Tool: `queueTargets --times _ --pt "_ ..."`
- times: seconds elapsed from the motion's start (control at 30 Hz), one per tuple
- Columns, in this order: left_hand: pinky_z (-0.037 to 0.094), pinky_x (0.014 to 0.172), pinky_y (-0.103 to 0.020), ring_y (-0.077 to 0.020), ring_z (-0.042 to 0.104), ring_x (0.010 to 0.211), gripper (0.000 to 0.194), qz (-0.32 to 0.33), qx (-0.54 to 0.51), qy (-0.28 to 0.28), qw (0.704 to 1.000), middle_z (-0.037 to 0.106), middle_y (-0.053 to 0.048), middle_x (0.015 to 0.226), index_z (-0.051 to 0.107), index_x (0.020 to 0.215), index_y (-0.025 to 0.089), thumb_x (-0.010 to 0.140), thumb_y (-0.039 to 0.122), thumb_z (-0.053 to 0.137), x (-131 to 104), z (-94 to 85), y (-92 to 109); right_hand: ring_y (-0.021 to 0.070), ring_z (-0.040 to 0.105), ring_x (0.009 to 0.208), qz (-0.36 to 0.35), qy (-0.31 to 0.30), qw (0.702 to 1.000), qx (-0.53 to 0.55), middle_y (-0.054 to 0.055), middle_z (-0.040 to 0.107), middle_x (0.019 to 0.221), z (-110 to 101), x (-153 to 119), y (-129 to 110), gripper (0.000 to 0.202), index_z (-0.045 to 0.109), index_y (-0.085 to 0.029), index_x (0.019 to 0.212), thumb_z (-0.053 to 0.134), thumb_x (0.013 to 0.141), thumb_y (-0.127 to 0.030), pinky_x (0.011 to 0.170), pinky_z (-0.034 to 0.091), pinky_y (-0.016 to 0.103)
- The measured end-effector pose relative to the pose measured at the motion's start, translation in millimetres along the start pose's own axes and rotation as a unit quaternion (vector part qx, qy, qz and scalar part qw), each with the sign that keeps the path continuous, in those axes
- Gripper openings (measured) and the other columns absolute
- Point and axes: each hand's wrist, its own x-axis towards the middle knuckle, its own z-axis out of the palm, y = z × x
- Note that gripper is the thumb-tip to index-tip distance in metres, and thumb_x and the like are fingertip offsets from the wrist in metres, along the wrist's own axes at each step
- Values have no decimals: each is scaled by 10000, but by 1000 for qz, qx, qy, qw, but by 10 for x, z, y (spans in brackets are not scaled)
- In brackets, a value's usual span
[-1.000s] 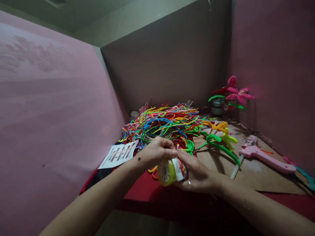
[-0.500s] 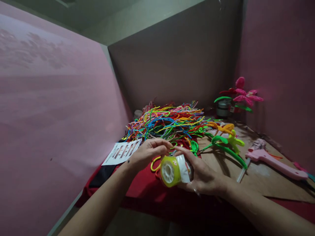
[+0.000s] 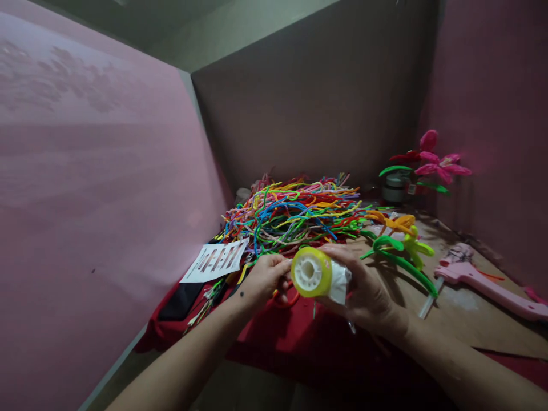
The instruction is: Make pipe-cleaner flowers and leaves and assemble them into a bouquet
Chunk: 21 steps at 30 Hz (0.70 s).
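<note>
At the far left, a dark flat object [image 3: 177,301] is laid on the red cloth [image 3: 265,337], partly covered by a printed sheet [image 3: 216,261]. Beside it, a thin bundle of stems [image 3: 206,305] is seen, and behind, a large heap of fuzzy stems [image 3: 295,214] is piled, left loose and unshaped. The fingers of the left hand [image 3: 268,278] are curled in, thumb and forefinger brought close together; whether anything is pinched there cannot be told. An orange-red loop [image 3: 286,306] is seen just beside them. The yellow tape roll [image 3: 323,273] is held up above the cloth, between the hands, its side turned to the view; it is gripped by the right hand [image 3: 372,291], whose fingers are closed around its far side, with a white flap [image 3: 339,285] hanging there. Farther right, on the cardboard [image 3: 479,331], an orange shape [image 3: 402,222] and green strips [image 3: 413,271] are already bent into form, and a pink glue gun [image 3: 483,285] is laid down, unheld. Behind, a pink flower [image 3: 443,166] is seen fully shaped, near a grey container [image 3: 394,188].
</note>
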Motion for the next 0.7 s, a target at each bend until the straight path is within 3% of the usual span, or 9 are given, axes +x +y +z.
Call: queueTargets --times 0.07,0.13,0.2,0.3,0.43,0.57,0.7 --pt "337 353 -186 -66 401 368 303 0 2 -20 1000 461 45 494 457 607 157 731 422 533 -64 -20 13 205 539 1004 49 30 998 15 76 517 1119 -2 23 7 646 419 -264 1212 706 643 -158 865 453 349" --pt "365 374 -195 -71 407 395 272 34 41 -3 999 448 47 519 452 624 163 751 392 523 -164 -31 55 191 571 943 112 51 991 55 79 524 1116 7 43 10 634 418 -248 1205 711 645 -200 813 481 327" --pt "355 405 -189 -74 405 426 259 92 114 31 989 427 47 523 450 629 167 794 363 484 -280 1 85 173 594 872 165 64 980 88 71 550 1076 19 66 8 640 410 -236 1200 717 639 -235 764 501 307" --pt "344 475 -189 -78 406 492 243 210 239 42 947 435 30 556 474 657 164 849 303 422 -432 139 55 160 603 810 222 84 966 101 48 585 1010 23 99 6 619 423 -229 1170 720 628 -260 736 512 298" --pt "350 534 -196 -84 423 553 207 337 319 -10 886 481 0 626 487 704 156 871 199 373 -527 308 -45 170 608 814 254 103 954 121 38 603 991 12 114 20 634 431 -227 1156 730 598 -246 731 514 309" --pt "349 530 -178 -78 441 558 193 377 327 -81 862 509 -10 636 505 745 154 875 154 361 -600 280 -44 176 610 814 261 95 953 120 43 608 983 19 93 40 652 432 -216 1166 731 587 -233 743 508 319" --pt "359 532 -163 -74 486 582 167 401 309 -186 842 563 -22 679 549 832 160 875 189 390 -764 208 33 203 587 917 235 88 966 58 83 567 1089 31 64 67 664 446 -213 1200 728 600 -234 824 479 354"
